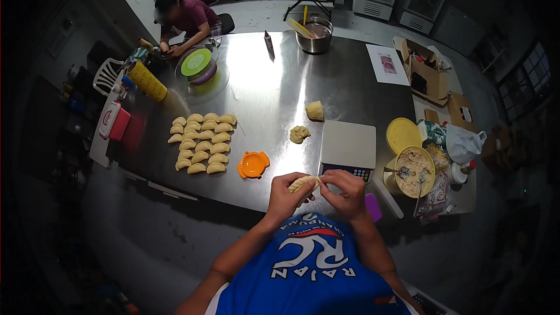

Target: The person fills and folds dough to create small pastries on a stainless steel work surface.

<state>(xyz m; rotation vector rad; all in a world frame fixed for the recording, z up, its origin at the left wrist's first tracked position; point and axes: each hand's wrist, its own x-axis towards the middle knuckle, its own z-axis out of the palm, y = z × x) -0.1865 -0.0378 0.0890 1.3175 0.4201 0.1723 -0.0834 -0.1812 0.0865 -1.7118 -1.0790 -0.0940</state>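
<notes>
Near the table's front edge, my left hand (288, 196) holds a half-moon dumpling (304, 184) with a crimped edge. The fingers of my right hand (346, 191) pinch the dumpling's right end. To the left, an orange dumpling mold (253, 164) lies opened flat on the steel table (262, 93). Rows of folded dumplings (200, 142) lie farther left. Beyond my hands are a lump of dough (300, 135) and a thicker dough piece (315, 111). A kitchen scale (349, 144) sits just past my right hand.
A bowl of filling (414, 169) with spoons stands at the right, beside a yellow lid (403, 135). A metal pot (314, 36) is at the far edge. A person (188, 20) sits at the far left, near a green-lidded container (196, 63).
</notes>
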